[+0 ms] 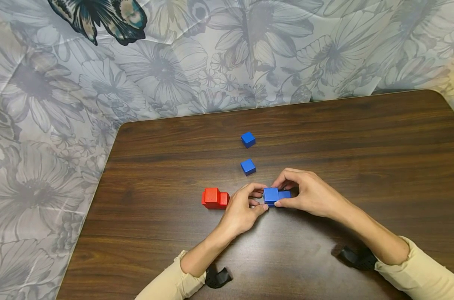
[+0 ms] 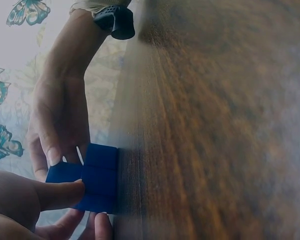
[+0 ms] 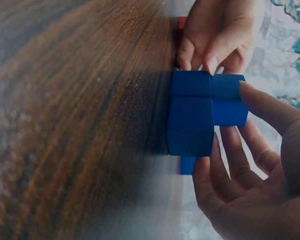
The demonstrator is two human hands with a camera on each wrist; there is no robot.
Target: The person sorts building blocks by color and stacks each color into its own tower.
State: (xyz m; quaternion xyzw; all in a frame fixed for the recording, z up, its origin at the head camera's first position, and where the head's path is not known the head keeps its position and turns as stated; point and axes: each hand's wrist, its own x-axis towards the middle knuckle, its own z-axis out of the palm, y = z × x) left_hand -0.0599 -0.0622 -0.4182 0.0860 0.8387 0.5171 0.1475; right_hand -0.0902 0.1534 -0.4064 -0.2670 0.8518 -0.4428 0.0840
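Note:
Both hands meet at a small structure of blue blocks (image 1: 284, 194) on the table. It has a row along the bottom and one blue cube (image 3: 230, 112) on top at its left end. My right hand (image 1: 312, 192) pinches this upper cube, thumb on the near side and fingers behind. My left hand (image 1: 241, 210) grips the structure's left end, its thumb (image 2: 65, 194) against the near face and fingers round the far side. Left of the left hand sits a group of red blocks (image 1: 212, 198), one raised above the others.
Two loose blue cubes lie behind the hands, a nearer cube (image 1: 248, 166) and a farther cube (image 1: 248, 139). The brown wooden table (image 1: 155, 166) ends at a flower-patterned cloth (image 1: 163, 71) at the back and left. Black wrist devices hang under both forearms.

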